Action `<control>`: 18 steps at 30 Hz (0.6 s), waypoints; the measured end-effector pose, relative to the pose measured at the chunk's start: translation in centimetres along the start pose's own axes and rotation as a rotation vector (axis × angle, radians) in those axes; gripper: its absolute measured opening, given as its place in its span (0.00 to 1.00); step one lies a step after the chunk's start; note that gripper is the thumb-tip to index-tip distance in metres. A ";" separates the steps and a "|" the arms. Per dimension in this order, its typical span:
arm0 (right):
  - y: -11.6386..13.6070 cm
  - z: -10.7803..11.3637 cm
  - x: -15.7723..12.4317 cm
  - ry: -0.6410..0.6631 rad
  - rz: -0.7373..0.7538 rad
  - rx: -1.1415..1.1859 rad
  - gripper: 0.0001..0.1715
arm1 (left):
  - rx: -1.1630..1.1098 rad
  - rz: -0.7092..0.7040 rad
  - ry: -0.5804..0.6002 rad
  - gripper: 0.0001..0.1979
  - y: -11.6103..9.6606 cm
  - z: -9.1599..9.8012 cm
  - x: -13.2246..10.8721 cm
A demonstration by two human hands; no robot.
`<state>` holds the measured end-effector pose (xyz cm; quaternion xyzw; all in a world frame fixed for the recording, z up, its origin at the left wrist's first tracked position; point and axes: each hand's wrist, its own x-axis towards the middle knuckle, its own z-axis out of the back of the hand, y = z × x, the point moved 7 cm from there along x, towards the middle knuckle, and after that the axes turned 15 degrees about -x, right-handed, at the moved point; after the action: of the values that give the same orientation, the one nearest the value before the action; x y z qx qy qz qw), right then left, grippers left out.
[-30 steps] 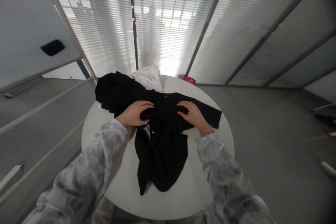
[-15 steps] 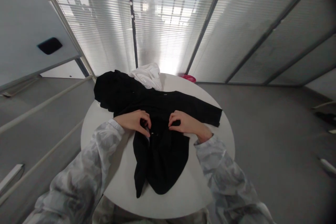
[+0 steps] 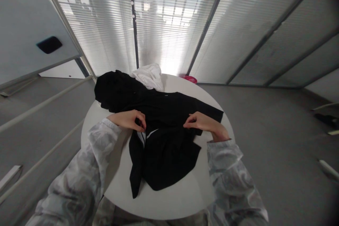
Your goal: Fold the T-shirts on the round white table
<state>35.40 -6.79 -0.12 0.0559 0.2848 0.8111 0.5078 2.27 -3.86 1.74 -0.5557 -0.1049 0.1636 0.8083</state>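
A black top [image 3: 169, 162] lies spread and partly folded over the round table, with one sleeve [image 3: 136, 178] hanging down its left side toward me. A white curved mark shows on its front between my hands. My left hand [image 3: 131, 119] is closed in a pinch on the cloth at the left of that mark, where a strip of white shows beneath. Thumb and fingers of my right hand [image 3: 202, 122] are pinched on the black cloth further right. The exact folds under the fingertips are hidden.
The round white table [image 3: 185, 199] carries a bunched black cloth [image 3: 111, 90] at its far left and a crumpled white cloth [image 3: 149, 76] at the back edge. Behind it are a pink basket-like thing [image 3: 191, 79] and a glass wall with blinds [image 3: 169, 35]. Pale rails [image 3: 47, 102] run at left.
My hands have moved apart, the right one clearly to the right and the left slightly left. The top's front is stretched wider, and its white curved mark has come into view.
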 end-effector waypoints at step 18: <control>-2.8 -0.3 3.4 -0.406 -0.061 -0.446 0.48 | 0.683 0.071 -0.559 0.31 1.2 0.7 1.9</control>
<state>35.86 -3.12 -2.44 0.0956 -0.0062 0.8102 0.5783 3.66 -2.16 0.86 -0.1944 -0.2402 0.3607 0.8800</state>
